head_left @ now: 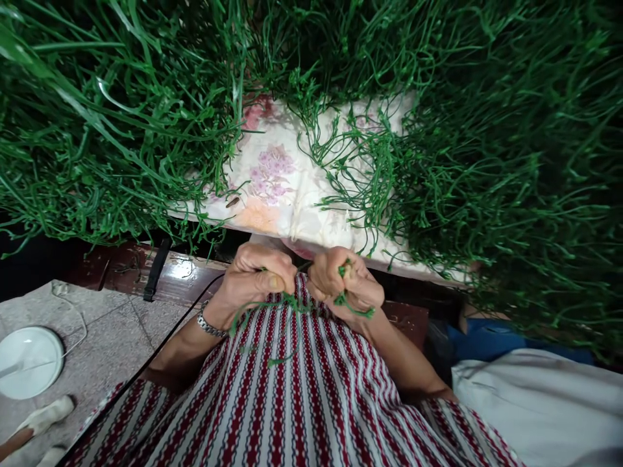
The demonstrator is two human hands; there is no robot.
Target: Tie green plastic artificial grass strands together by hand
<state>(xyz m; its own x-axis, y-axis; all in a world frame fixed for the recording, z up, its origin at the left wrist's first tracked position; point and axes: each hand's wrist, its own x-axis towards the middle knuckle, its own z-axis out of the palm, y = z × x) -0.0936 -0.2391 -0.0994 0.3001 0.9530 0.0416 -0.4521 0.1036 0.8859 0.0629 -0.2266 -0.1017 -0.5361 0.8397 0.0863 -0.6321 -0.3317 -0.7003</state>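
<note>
My left hand (pixel 257 272), with a metal watch on its wrist, is closed on thin green stems in front of the striped garment. Close beside it on the right, my right hand (pixel 345 279) is closed on more green stems (pixel 360 310), whose ends stick out between the fingers. Some strands (pixel 289 301) hang below and between both hands. Beyond the hands lies a flowered cloth (pixel 272 172). A large heap of green stems (pixel 111 130) covers its left part, and another heap (pixel 487 162) covers the right, with loose stems spread toward the middle.
A dark red wooden surface (pixel 182 272) with a black strap is under the cloth's front edge. On the floor at lower left are a round white object (pixel 32 362) with a cord and a person's light shoe (pixel 48 415). Pale fabric (pixel 535 402) lies at lower right.
</note>
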